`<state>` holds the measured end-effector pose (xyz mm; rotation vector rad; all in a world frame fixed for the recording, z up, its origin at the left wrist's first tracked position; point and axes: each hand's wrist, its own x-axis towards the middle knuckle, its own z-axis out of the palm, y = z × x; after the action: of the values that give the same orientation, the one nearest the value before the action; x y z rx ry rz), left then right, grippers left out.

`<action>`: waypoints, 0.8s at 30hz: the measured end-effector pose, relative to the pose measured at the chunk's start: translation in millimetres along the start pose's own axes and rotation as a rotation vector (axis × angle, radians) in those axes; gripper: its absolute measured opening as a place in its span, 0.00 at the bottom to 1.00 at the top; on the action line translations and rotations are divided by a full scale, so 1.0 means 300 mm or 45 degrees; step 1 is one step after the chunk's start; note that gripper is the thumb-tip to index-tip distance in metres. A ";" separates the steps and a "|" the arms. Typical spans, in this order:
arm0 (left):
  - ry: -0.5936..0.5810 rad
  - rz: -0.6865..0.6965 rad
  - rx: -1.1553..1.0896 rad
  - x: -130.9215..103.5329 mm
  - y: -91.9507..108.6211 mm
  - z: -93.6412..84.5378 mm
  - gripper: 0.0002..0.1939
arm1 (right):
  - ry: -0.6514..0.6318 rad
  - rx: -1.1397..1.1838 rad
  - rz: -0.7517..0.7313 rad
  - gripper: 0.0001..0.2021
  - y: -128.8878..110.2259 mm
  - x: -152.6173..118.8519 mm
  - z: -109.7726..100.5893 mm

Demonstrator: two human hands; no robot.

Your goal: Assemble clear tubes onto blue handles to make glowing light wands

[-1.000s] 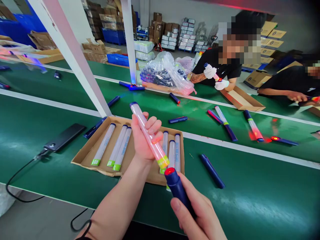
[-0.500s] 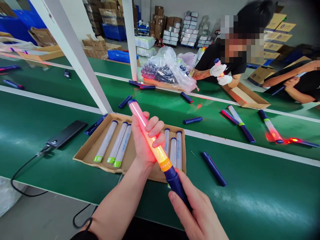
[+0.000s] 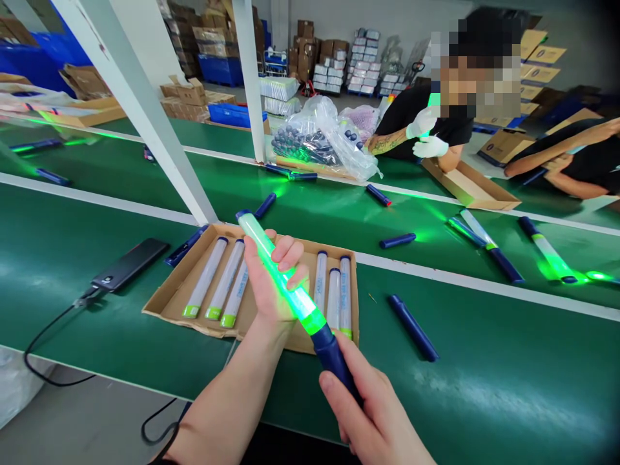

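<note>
Left hand [image 3: 271, 284] clamped the glowing tube [image 3: 276, 271], right hand [image 3: 372, 420] gripped the handle [image 3: 336, 361] below (best kept coaxial, twisting gently).

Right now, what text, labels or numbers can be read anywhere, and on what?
None legible.
Tubes in the cardboard tray: blue lettering on one tube, too blurred to read.
Flat cartons at far right: dark oval logos, too small to read.
Lit wand in both hands: no print visible.

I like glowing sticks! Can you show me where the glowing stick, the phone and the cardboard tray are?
Glowing stick [image 3: 271, 258], head view, middle of its lit green tube.
Phone [image 3: 130, 263], head view, middle of its dark back.
Cardboard tray [image 3: 167, 294], head view, bare floor near its left edge.
</note>
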<state>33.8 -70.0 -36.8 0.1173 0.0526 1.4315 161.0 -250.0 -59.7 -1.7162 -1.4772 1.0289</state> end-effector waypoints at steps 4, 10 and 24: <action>-0.017 0.039 0.079 -0.015 0.000 0.014 0.23 | -0.032 0.047 0.057 0.32 0.002 0.002 0.013; -0.025 -0.016 0.177 -0.041 -0.020 0.045 0.19 | -0.150 -0.080 -0.021 0.31 -0.019 0.005 0.022; -0.016 -0.163 0.151 -0.072 -0.041 0.034 0.16 | -0.119 -0.086 -0.203 0.21 -0.046 -0.019 -0.001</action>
<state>44.0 -93.6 -28.9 0.2169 0.1325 1.2996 154.3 -253.3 -46.8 -1.5849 -1.6964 0.9963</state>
